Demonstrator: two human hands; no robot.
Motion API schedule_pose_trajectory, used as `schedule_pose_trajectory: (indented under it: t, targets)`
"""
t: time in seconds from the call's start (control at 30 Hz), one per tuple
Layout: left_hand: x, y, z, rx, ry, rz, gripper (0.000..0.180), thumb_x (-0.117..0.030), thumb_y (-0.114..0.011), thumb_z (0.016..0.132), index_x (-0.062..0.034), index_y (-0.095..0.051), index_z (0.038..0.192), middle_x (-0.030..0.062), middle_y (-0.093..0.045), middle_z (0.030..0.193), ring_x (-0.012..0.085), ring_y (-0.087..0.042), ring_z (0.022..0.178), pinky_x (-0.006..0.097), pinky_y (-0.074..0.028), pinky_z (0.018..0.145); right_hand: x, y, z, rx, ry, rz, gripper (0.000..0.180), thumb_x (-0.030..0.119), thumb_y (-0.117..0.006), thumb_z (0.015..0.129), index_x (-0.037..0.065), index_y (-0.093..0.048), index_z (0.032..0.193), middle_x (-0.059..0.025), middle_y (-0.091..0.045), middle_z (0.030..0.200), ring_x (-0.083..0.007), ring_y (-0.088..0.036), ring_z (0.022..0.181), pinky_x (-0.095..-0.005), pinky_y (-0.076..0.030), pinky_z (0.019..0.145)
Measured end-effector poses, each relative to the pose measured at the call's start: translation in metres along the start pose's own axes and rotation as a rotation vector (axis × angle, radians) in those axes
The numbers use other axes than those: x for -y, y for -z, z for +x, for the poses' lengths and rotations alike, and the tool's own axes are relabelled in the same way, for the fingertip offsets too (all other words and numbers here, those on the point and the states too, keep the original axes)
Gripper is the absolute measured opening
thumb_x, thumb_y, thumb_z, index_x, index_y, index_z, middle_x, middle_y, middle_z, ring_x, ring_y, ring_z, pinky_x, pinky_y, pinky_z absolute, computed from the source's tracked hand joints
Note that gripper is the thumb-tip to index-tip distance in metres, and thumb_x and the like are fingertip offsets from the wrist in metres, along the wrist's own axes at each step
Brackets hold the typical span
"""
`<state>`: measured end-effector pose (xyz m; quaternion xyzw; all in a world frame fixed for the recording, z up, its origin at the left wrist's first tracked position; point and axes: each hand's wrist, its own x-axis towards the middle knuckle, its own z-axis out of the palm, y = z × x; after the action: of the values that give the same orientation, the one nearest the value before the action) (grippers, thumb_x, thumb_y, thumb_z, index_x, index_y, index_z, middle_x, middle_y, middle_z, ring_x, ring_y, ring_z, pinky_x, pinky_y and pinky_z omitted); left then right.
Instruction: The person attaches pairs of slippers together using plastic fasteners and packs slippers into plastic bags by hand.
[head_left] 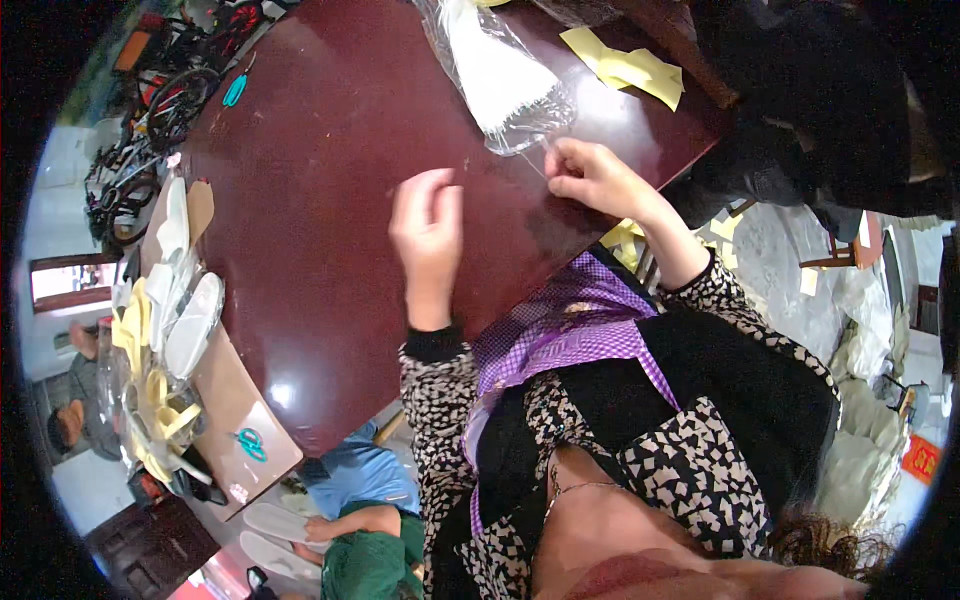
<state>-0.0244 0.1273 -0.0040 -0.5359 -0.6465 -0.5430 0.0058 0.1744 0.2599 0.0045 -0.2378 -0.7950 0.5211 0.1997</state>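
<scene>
A clear plastic bag [557, 118] lies at the far side of the dark red table [320, 170], with a white, flat stack-like thing [490, 65] inside it. At its near end, my right hand [592, 178] pinches the loose edge of the film between thumb and fingers. My left hand [428, 225] hovers over the table to the left of the bag, slightly blurred. Its fingers are bent and the thumb stands apart, with nothing visible in them. Pale yellow pieces [625, 70] lie just beyond my right hand.
Teal-handled scissors [235, 92] lie near the table's far left edge. A lower pale table [245, 400] on the left carries white and yellow slippers [193, 325] and more teal scissors [252, 445]. Beside it, a person in a green top [372, 555] has a hand at white slippers [275, 535].
</scene>
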Motion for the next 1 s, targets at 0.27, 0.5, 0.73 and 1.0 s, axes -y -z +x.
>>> schedule_pose_trajectory:
  t: [0.27,0.5,0.73,1.0]
  targets:
    - [-0.016,-0.054,0.006,0.186,-0.256,-0.023,0.016,0.003,-0.061,0.073,-0.0008,-0.062,0.089,0.0123,-0.063,0.091,0.0308,-0.059,0.084,0.036,-0.049,0.072,0.021,0.001,-0.013,0.159,-0.051,0.54,0.01,0.004,-0.059,0.083,0.002,-0.051,0.088,-0.0003,-0.055,0.078,-0.0063,-0.051,0.071,-0.0209,-0.043,0.065]
    - [-0.026,-0.039,-0.017,0.126,0.145,-0.287,0.008,0.001,-0.056,0.084,0.0028,-0.062,0.09,0.0101,-0.066,0.087,0.0166,-0.063,0.081,0.029,-0.049,0.076,0.019,0.018,0.014,0.068,0.027,0.494,0.017,0.011,-0.055,0.088,0.001,-0.053,0.102,-0.0033,-0.059,0.092,-0.011,-0.055,0.084,-0.0255,-0.044,0.074]
    - [-0.047,-0.02,-0.05,0.028,0.465,-0.576,0.01,0.0,-0.054,0.087,0.0039,-0.059,0.095,0.0115,-0.066,0.087,0.0155,-0.062,0.082,0.028,-0.048,0.078,-0.028,0.013,0.078,-0.291,0.377,-0.83,0.035,0.009,-0.052,0.085,0.004,-0.048,0.12,-0.008,-0.054,0.121,-0.0248,-0.048,0.116,-0.0381,-0.037,0.094]
    - [-0.056,0.018,-0.122,-0.111,0.719,-0.738,0.008,0.002,-0.052,0.086,0.003,-0.056,0.093,0.016,-0.064,0.082,0.022,-0.061,0.074,0.034,-0.049,0.077,-0.035,0.005,0.075,-0.172,0.283,-1.053,0.043,0.01,-0.048,0.083,0.005,-0.045,0.125,-0.01,-0.044,0.134,-0.0277,-0.036,0.127,-0.0446,-0.032,0.099]
